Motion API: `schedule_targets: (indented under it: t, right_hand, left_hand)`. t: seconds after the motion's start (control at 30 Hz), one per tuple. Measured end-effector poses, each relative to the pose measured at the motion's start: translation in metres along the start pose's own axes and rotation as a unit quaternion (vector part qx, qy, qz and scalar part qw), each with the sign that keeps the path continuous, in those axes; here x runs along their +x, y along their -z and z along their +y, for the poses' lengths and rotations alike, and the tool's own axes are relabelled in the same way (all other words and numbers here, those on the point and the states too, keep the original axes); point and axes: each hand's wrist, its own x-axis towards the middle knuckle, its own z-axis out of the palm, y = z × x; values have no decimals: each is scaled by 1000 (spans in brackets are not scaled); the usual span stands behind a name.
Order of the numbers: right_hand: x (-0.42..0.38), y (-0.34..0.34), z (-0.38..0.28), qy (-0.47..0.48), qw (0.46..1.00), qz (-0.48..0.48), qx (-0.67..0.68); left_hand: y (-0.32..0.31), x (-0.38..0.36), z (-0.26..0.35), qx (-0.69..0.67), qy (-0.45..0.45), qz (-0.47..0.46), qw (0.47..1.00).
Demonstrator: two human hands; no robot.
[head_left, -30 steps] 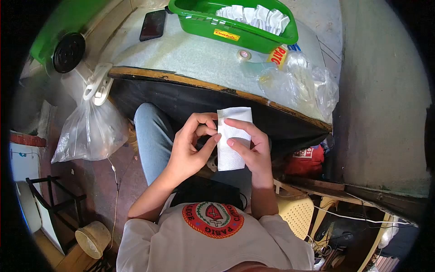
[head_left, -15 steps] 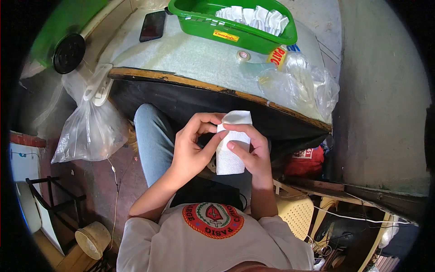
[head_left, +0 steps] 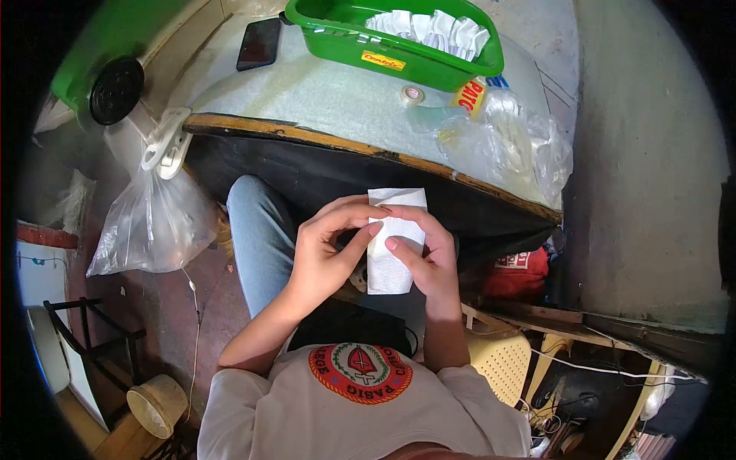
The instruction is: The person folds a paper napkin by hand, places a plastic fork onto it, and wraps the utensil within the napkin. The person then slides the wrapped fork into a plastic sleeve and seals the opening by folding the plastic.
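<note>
A white rectangular piece with small print (head_left: pixel 393 264), perhaps paper, is held upright above my lap between both hands. My left hand (head_left: pixel 334 236) pinches its left edge with thumb and fingertips. On the right side, my right hand (head_left: pixel 429 249) grips it, the thumb lying on its face and the index finger crossing its upper part. The top end of the piece stands up beyond my fingers. Beyond the table edge, a green basin (head_left: pixel 399 61) holds several folded white pieces (head_left: pixel 429 31).
On the table (head_left: pixel 307 100) lie a dark phone (head_left: pixel 259 44), a tape roll (head_left: pixel 412 94) and clear plastic bags (head_left: pixel 506 146). A knotted plastic bag (head_left: pixel 157 222) hangs at the left. The wooden table edge (head_left: pixel 360 149) runs just beyond my hands. A bucket (head_left: pixel 157 406) stands lower left.
The top end of the white piece, curled over before, now stands flatter and straighter. My left fingers have shifted slightly across it.
</note>
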Motion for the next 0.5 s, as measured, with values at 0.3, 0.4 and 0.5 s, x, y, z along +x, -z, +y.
schedule_targets:
  t: [0.3,0.4,0.5]
  right_hand:
    - [0,-1,-5,-1,1000,-1,-12]
    - [0,0,-6,-6,1000,-4,-11]
    - [0,1,-7,1,1000,-7,-25]
  left_hand:
    - [0,0,3,9,18,0,1000]
    - [0,-1,4,4,24,3,1000]
    - [0,0,6,9,28,9,1000]
